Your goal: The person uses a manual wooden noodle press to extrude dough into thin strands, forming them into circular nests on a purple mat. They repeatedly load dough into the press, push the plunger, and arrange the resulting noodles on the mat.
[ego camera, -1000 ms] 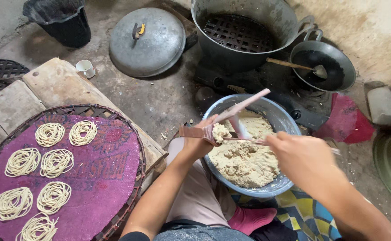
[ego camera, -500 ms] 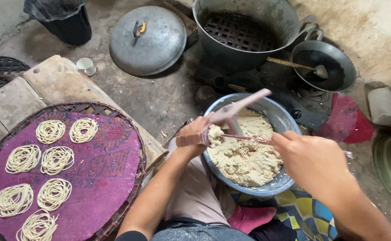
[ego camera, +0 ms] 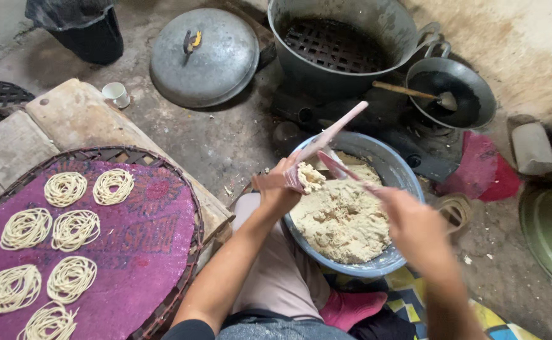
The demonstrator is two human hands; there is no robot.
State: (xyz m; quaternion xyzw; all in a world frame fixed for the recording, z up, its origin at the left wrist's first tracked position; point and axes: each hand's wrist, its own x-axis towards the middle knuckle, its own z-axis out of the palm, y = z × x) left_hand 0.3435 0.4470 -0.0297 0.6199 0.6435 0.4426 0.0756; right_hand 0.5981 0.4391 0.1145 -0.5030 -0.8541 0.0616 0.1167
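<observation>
My left hand (ego camera: 280, 186) grips a pinkish noodle press (ego camera: 317, 148) that slants up to the right over a blue-grey bowl (ego camera: 376, 264) of pale crumbly dough (ego camera: 342, 217). A lump of dough sits at the press's mouth. My right hand (ego camera: 411, 220) holds a thin pink spatula (ego camera: 339, 169) whose tip pokes toward that lump. The bowl rests in front of my knees. To the left, a round woven tray (ego camera: 181, 189) covered with a purple cloth (ego camera: 143, 252) carries several coiled noodle nests (ego camera: 65, 189).
A big metal steamer pot (ego camera: 342, 41) with a perforated plate stands at the back, its lid (ego camera: 203, 56) lying on the ground to the left. A dark wok (ego camera: 452, 94) with a ladle sits at right. A small white cup (ego camera: 115, 94), a black bin (ego camera: 80, 28) and wooden planks (ego camera: 68, 123) lie left.
My left hand and the press stay over the bowl. My right hand has drawn slightly back and down while the spatula still works at the dough on the press's mouth.
</observation>
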